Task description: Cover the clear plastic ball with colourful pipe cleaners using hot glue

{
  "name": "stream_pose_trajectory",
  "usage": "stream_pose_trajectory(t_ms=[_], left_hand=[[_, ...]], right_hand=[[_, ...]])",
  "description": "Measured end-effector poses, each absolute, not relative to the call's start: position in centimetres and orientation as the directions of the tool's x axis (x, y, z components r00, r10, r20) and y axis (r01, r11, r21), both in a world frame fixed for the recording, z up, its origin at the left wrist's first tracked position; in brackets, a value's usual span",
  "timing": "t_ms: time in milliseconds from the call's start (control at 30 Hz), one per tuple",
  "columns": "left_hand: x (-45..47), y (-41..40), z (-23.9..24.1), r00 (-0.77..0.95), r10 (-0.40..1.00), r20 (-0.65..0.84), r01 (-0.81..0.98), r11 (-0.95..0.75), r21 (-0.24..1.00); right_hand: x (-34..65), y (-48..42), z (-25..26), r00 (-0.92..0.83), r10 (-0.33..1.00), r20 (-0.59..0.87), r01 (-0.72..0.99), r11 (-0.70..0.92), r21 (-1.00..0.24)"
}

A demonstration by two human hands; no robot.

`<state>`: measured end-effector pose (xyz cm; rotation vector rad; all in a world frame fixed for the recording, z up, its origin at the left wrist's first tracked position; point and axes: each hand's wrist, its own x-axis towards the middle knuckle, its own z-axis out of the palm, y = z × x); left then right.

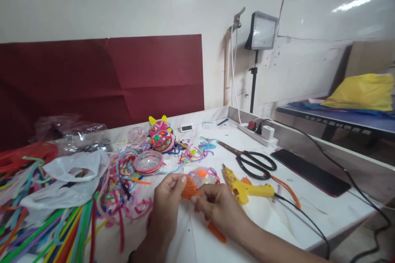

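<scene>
The ribbed orange piece (189, 189) sat between my two hands, its upper left edge pinched in my left grip (166, 197) and its lower right edge in my right grip (220, 204). It was a small, bright, flattish thing, with fine lines running close together across its face. I had it raised above the white worktop (333, 214) and tilted, so that much of that face showed between my fingertips. Below my right grip an orange strip (217, 233) stuck out, narrow and straight, slanting down to the right; my hand hid whether the two were joined.
</scene>
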<state>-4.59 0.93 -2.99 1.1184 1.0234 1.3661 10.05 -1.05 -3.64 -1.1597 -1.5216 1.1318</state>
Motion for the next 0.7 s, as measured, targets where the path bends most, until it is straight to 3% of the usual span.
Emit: stream_pose_trajectory(t_ms=[200, 400, 567, 700], left_hand=[[-4.5, 1.5, -2.4, -0.005, 1.0, 0.029, -0.242, -0.029, 0.97], [-4.8, 2.8, -3.9, 0.143, 0.985, 0.091, -0.079, -0.081, 0.994], [-5.5, 3.6, -4.5, 0.056, 0.992, 0.114, -0.076, -0.109, 0.991], [-6.4, 4.4, -4.3, -0.027, 0.995, 0.097, -0.076, -0.099, 0.992]], right_hand=[[10.5, -0.1, -3.0, -0.213, 0.973, 0.084, 0.113, 0.11, -0.988], [11.4, 1.1, -2.0, -0.252, 0.966, 0.057, 0.106, 0.087, -0.991], [12.9, 2.5, -1.6, -0.231, 0.966, 0.113, 0.177, 0.156, -0.972], [15.6, 3.2, -1.8, -0.168, 0.971, 0.172, 0.328, 0.22, -0.919]])
